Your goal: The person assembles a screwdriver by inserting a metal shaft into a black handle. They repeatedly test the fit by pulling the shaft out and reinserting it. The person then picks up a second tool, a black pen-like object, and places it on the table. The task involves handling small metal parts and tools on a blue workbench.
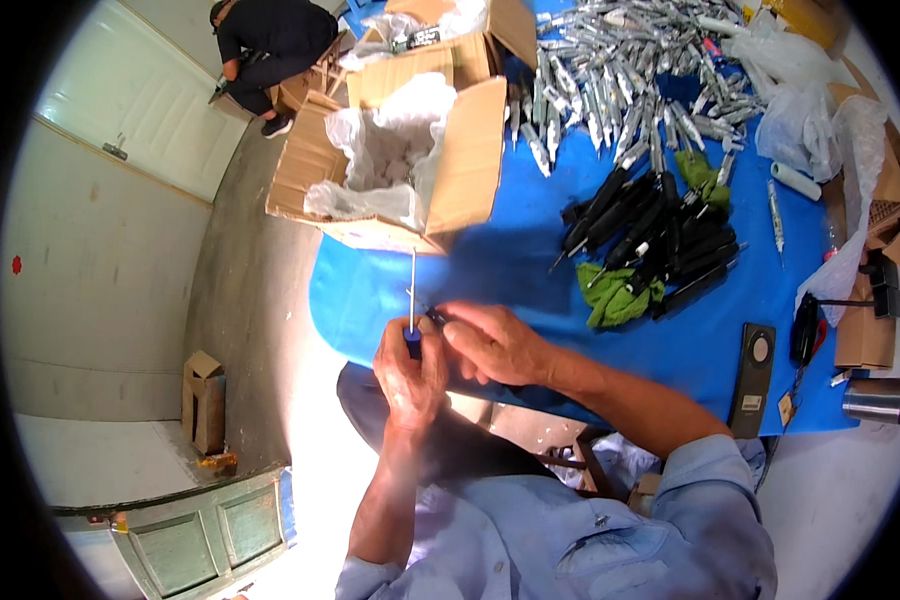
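Nearest you, your pale blue shirt [570,530] fills the lower frame, both forearms rising from it to the near edge of the blue table [530,260]. Your left hand [410,375] is closed round the dark handle of a small tool, its thin metal rod [412,285] standing upright above the fist. Your right hand [490,342] comes in from the side, fingertips pinched narrow on something small and dark at the base of that rod; what it is cannot be told. This reads as the fitting step, rod to handle, still under way. The next move likely calls for holding the rod plumb while the right fingers seat the small part. Further onto the table lies a heap of black handles [660,235] over green rags [620,290]; beyond them, a pile of silvery rods [620,70]. At the table's left far corner, an open cardboard box [390,165] lined with plastic.
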`<move>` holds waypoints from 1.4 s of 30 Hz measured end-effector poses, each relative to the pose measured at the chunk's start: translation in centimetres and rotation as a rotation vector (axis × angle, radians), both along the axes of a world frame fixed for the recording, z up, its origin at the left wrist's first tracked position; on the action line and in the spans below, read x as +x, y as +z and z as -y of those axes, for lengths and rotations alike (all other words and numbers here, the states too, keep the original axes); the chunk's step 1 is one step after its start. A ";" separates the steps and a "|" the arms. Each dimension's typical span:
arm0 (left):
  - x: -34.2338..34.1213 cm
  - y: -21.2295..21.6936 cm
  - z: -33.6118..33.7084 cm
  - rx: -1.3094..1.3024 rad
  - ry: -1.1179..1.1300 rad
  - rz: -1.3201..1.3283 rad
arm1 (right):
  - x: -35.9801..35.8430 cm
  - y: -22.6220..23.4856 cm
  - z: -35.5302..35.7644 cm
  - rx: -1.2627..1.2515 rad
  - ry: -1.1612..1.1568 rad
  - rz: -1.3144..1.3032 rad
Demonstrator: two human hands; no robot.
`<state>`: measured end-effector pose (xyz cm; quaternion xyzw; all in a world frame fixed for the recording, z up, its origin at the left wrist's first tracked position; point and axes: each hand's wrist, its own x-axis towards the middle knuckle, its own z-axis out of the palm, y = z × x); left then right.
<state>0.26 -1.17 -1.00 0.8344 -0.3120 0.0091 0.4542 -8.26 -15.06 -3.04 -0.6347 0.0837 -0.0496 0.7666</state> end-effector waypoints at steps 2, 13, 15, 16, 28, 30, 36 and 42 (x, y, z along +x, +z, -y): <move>0.3 -0.2 -0.2 -0.017 -0.011 0.121 | 0.2 -0.2 -0.4 0.002 0.010 0.022; -0.2 2.3 -2.3 0.072 0.093 -0.182 | -0.5 0.5 0.4 0.064 0.051 -0.073; 0.1 0.6 -5.3 -0.011 -0.005 -0.156 | -0.1 -0.2 0.1 0.095 0.069 -0.080; -0.3 1.0 -6.1 -0.052 0.002 -0.415 | -0.1 -0.3 -0.1 0.105 0.073 -0.089; -3.3 3.7 -10.0 -0.310 -0.084 -0.975 | 0.5 -1.2 0.4 -0.006 0.058 -0.104; -3.7 3.5 -11.1 -0.299 -0.137 -0.932 | 0.6 -0.8 0.2 -0.020 0.042 -0.105; -5.6 4.3 -13.9 -0.339 -0.247 -0.951 | 0.1 0.3 -0.4 -0.042 -0.073 -0.106; -7.6 5.9 -15.6 -0.213 -0.308 -0.799 | -4.7 1.8 -1.2 -0.089 -0.241 -0.118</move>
